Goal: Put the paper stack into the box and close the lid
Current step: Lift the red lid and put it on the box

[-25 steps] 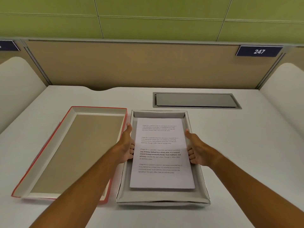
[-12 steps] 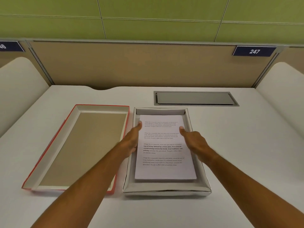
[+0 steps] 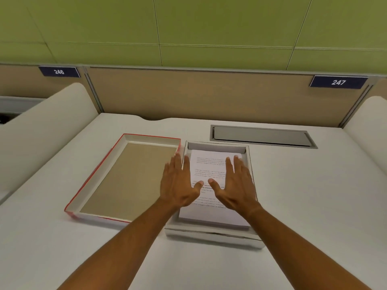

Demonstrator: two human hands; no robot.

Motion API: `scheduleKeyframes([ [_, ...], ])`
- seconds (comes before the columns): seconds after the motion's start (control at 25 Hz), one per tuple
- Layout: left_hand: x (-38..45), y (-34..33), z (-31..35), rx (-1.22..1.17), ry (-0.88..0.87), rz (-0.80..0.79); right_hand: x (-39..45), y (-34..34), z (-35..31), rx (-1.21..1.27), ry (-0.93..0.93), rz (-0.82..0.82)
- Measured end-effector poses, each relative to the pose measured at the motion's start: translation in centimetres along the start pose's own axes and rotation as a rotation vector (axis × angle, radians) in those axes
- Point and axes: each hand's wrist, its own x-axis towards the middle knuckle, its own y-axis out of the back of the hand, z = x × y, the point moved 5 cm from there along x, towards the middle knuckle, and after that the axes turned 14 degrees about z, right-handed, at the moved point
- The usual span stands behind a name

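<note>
The white paper stack [image 3: 209, 164], printed with text, lies flat inside the shallow silver-grey box [image 3: 213, 236] at the middle of the desk. Both palms face down over it. My left hand [image 3: 178, 185] hovers over the box's left wall and the stack's left edge, fingers spread. My right hand [image 3: 236, 185] is over the right half of the stack, fingers spread; whether the palms touch the paper is unclear. The red-edged lid [image 3: 98, 174] lies upside down just left of the box, its brown inside showing.
A grey recessed cable hatch [image 3: 261, 136] sits in the desk behind the box. A tan partition [image 3: 209, 95] with the label 247 [image 3: 338, 82] closes the back. Curved white dividers stand at both sides.
Both hands have let go of the stack's side edges and risen above it, now flat with fingers spread. The stack rests in the box. The view has shifted.
</note>
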Motion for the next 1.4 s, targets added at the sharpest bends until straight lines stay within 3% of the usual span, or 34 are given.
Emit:
scheduleKeyframes([
  [0.32, -3.4, 0.8, -2.4, 0.154, 0.05, -0.013, -2.1, -1.0, -2.2, -0.06, 0.134, 0.019],
  [0.96, -0.5, -2.9, -9.9, -0.242, 0.287, -0.169, -2.1, -3.6, -5.6, -0.084, -0.049, 0.019],
  [1.24, 4.4, 7.6, -11.3, -0.679, 0.391, 0.181, -0.4, -3.0, -7.8, 0.077, -0.15, 0.031],
  [1.4, 6.3, 14.0, -13.3, -1.074, 0.559, 0.233, 1.3, -2.3, -10.3, 0.393, -0.254, 0.009],
])
